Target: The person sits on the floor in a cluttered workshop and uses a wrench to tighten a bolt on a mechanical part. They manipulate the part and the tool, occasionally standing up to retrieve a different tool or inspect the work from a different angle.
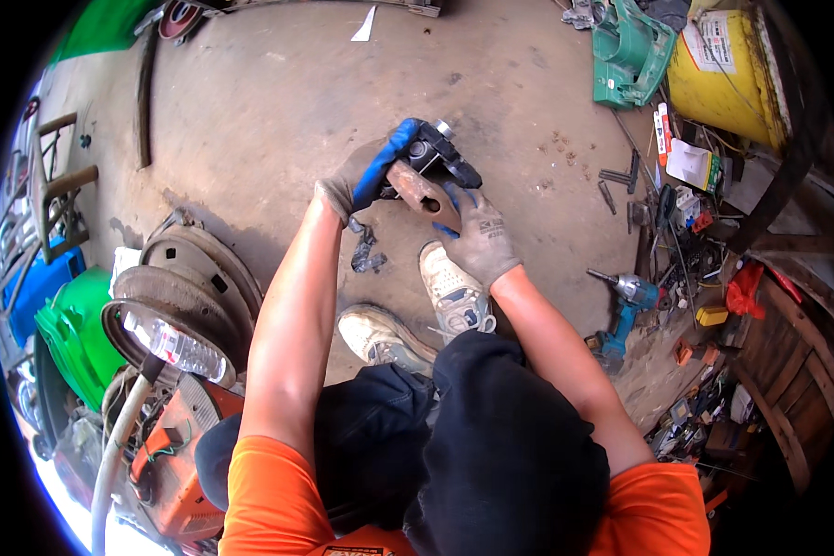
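I count two gloved hands [484, 241] of mine and one brown-and-black metal assembly [421, 192]. Around me: two shoes [454, 289], one blue power tool [633, 293], one yellow bucket [727, 93] and, as far as their overlap lets me tell, two wheel rims [148, 295].

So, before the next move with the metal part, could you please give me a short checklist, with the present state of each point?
1. Two-handed grip: left hand and right hand both hold the metal part. Ok.
2. Hand cover: gloves on both hands. Ok.
3. Forearms covered: bare below the orange sleeves. Not ok.
4. Floor near the feet: black scrap lies close to the shoes. Not ok.
5. Blue power tool: on the floor to the right, out of the hands. Ok.
6. Tightness of the part's fastenings: cannot tell.
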The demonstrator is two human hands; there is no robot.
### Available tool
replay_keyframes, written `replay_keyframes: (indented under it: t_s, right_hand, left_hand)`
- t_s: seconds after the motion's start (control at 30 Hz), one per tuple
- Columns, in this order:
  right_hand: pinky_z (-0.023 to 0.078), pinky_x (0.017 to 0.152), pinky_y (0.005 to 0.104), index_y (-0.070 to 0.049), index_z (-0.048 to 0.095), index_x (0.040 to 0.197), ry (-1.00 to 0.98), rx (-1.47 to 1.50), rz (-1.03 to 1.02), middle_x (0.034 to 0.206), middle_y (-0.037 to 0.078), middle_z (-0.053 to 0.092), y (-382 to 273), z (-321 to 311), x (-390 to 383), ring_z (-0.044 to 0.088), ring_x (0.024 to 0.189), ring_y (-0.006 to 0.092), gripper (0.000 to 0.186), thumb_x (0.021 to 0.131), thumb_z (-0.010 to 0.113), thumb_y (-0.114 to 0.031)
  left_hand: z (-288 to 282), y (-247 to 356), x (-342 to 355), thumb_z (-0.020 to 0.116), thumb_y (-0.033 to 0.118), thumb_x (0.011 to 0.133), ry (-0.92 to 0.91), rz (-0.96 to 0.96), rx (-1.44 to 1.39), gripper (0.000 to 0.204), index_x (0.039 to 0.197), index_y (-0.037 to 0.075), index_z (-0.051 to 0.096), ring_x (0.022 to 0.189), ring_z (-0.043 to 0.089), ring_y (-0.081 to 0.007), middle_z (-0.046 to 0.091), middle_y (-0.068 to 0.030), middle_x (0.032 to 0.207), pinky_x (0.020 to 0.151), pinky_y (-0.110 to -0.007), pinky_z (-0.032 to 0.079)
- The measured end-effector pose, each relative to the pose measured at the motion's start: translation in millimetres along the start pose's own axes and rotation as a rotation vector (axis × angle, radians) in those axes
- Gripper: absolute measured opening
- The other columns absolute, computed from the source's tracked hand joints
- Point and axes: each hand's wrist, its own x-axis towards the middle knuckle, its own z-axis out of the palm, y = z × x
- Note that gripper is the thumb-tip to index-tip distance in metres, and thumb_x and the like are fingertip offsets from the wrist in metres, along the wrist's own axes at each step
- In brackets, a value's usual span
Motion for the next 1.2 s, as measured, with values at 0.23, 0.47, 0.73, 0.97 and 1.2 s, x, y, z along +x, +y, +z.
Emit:
replay_keyframes:
  t_s: [0.23,0.47,0.73,0.97,1.2]
  right_hand:
    - [0.049,0.099,0.0497,-0.003,0.051,0.14,0.034,-0.004,-0.005,0.128,0.023,0.058,2.7,2.1,-1.6,0.061,0.116,0.0414,0.066,0.083,0.075,-0.028]
    - [0.05,0.098,0.0496,-0.002,0.055,0.132,0.016,0.005,0.039,0.124,0.024,0.06,0.2,2.6,1.7,0.06,0.114,0.0428,0.06,0.083,0.077,-0.028]
    - [0.05,0.096,0.0504,-0.004,0.055,0.134,0.079,-0.053,0.038,0.121,0.024,0.061,0.0,5.6,0.1,0.061,0.113,0.042,0.062,0.082,0.077,-0.032]
    - [0.05,0.096,0.0505,-0.007,0.053,0.137,0.064,-0.05,0.021,0.126,0.02,0.059,2.7,5.6,0.3,0.062,0.115,0.039,0.065,0.082,0.075,-0.034]
    - [0.052,0.093,0.0494,-0.007,0.057,0.132,0.071,-0.075,0.04,0.123,0.02,0.06,-5.7,4.4,-8.0,0.063,0.111,0.0386,0.062,0.079,0.076,-0.033]
  left_hand:
    - [0.6,2.9,-4.9,0.044,0.05,0.107,-0.135,-0.039,-0.418,0.057,0.144,0.008,0.053,0.118,0.063,-0.0179,0.063,-0.0071,0.136,0.103,-0.035,0.051]
    - [-1.9,-8.6,-1.7,0.042,0.056,0.105,-0.14,-0.135,-0.444,0.064,0.152,0.012,0.045,0.127,0.059,-0.0195,0.057,-0.0074,0.146,0.108,-0.037,0.048]
    - [-9.6,-29.4,0.9,0.051,0.045,0.104,0.146,0.408,0.572,0.057,0.145,0.005,0.052,0.12,0.06,-0.0206,0.061,-0.0136,0.137,0.103,-0.035,0.048]
    - [-7.9,-6.2,-3.0,0.058,0.041,0.101,0.082,0.149,0.417,0.047,0.126,0.002,0.066,0.101,0.063,-0.0171,0.069,-0.0109,0.115,0.091,-0.033,0.052]
    - [-6.2,-12.9,-6.8,0.062,0.025,0.1,-0.043,0.143,0.004,0.03,0.113,0.0,0.07,0.097,0.065,-0.0134,0.072,-0.0068,0.107,0.09,-0.032,0.053]
